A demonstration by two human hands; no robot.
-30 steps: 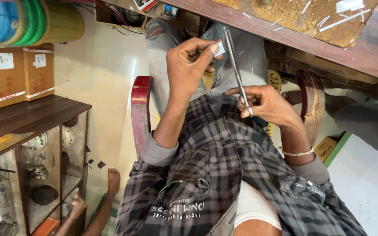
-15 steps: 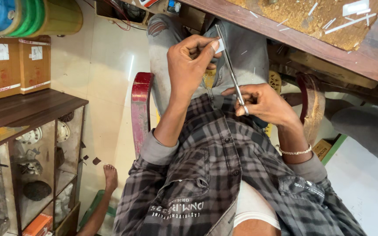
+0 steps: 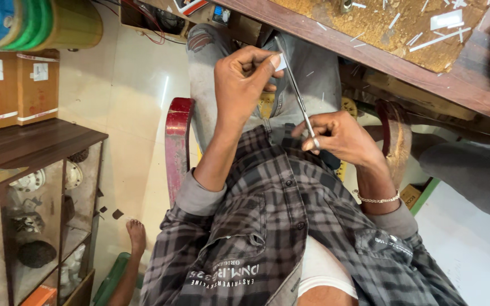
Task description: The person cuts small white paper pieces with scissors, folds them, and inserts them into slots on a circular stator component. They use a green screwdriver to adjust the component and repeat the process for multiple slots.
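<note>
A: What do the hands hold?

B: The left hand (image 3: pixel 245 79) pinches a small white piece (image 3: pixel 280 62) against a thin metal rod (image 3: pixel 297 93); the right hand (image 3: pixel 341 136) grips the rod's near end, over the lap, below the bench (image 3: pixel 370 54).

A: How does it handle?

B: Probably light, stiff, slippery; grip near the ends. Since earlier, hardly moved

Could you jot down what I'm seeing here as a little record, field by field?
Left hand: left hand pinches a small white piece against the upper end of the file.
Right hand: right hand grips the lower end of a thin metal file.
Bench: wooden workbench strewn with white slivers.
Seat: red chair arm.
Nearby: brown cartons on a dark shelf.
</note>
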